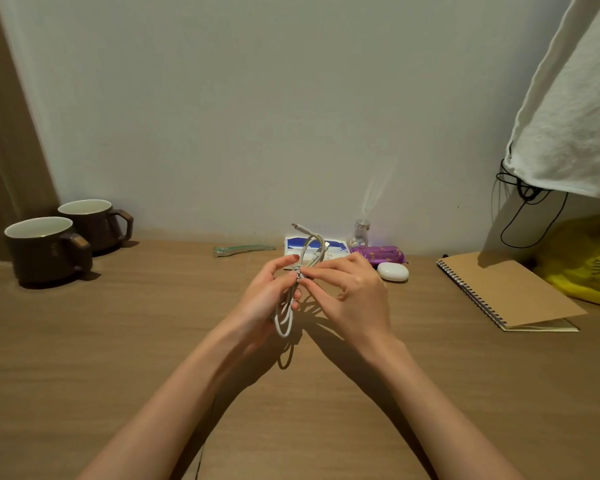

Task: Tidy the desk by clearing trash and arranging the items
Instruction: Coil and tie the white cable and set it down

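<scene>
A white charging cable (284, 323), folded into a bundle of loops, hangs above the middle of the wooden desk (118, 341). My left hand (267, 292) grips the bundle around its middle. My right hand (350, 292) pinches a strand of the cable at the wrapped part between thumb and forefinger. One plug end sticks up above the hands. Behind the hands lie a blue-and-white packet (333, 245), a purple packet (381, 253), a white earbud case (392, 271) and a small glass bottle (360, 233).
Two brown mugs (49, 251) stand at the far left by the wall. A thin green wrapper (239, 250) lies near the wall. At the right are a spiral notebook (506, 292), a yellow plastic bag (589, 265), a black cord (527, 216) and hanging white cloth (568, 109).
</scene>
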{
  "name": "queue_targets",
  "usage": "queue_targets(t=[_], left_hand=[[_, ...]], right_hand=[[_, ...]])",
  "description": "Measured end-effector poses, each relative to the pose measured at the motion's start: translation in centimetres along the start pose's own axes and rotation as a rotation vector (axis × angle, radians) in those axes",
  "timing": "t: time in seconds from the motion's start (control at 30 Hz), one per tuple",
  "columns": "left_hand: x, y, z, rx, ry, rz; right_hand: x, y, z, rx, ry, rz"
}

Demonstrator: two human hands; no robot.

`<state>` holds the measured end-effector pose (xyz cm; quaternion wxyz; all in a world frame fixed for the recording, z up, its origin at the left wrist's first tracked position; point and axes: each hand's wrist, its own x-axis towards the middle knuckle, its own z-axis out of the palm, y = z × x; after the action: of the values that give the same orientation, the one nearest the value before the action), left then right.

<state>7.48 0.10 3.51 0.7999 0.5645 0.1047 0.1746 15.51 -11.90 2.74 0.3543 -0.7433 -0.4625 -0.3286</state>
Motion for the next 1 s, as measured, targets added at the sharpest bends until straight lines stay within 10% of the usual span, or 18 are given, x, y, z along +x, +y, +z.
queue_targets(t=[0.27, 0.7, 1.0], left_hand=[[0.3, -0.6, -0.9, 0.102, 0.006, 0.0], [0.4, -0.8, -0.7, 0.162, 0.208, 0.103], [0.1, 0.6, -1.7, 0.024, -0.071, -0.064]], right_hand=[[-0.1, 0.1, 0.3, -0.085, -0.075, -0.014], [0.5, -0.4, -0.5, 0.544, -0.368, 0.367], [1.2, 0.8, -1.2, 0.694, -0.126, 0.629]])
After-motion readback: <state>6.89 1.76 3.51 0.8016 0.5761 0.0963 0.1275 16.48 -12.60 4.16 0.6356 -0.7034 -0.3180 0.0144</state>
